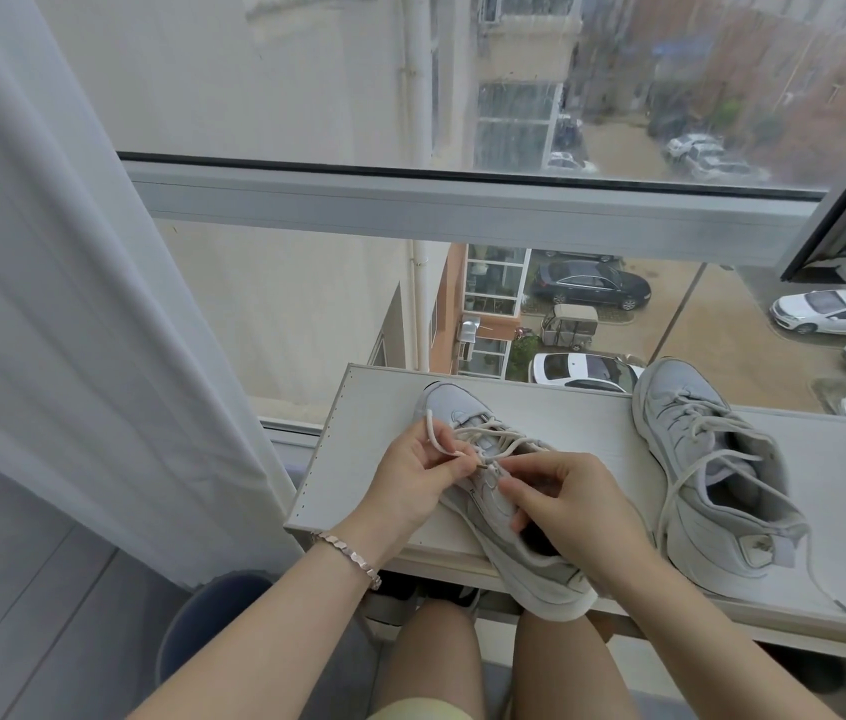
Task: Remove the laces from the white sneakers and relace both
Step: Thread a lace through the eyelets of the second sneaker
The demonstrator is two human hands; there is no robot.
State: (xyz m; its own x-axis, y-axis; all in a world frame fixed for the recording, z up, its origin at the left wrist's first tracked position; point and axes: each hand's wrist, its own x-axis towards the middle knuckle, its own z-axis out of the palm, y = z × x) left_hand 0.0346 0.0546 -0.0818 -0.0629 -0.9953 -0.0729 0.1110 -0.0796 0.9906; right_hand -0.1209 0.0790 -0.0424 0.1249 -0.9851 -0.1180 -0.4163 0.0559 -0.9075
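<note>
Sneaker (pixel 535 571) lies at the desk's (pixel 566 423) front edge, heel hanging over, left hand's (pixel 418 478) grip pinching the lace (pixel 430 426) near its tip, right hand's (pixel 574 509) grip holding the eyelet flap, second sneaker (pixel 712 491) just right

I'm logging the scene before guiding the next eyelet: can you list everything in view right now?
near sneaker: one, white, front edge of the shelf, heel overhanging, under both hands
far sneaker: one, white, on the shelf at right
lace: one, off-white, partly threaded in the near sneaker
loose lace: one, off-white, in the far sneaker, one end trailing toward the shelf's front
shelf: one, white, below the window
curtain: one, white, left
window frame: one, grey, across the middle
parked cars: several, white and dark, outside below
bin: one, dark blue, floor at left
bracelet: one, silvery, left wrist
left hand: pinches the lace end
right hand: grips the near sneaker by its eyelets
legs: two, bare, under the shelf
</note>
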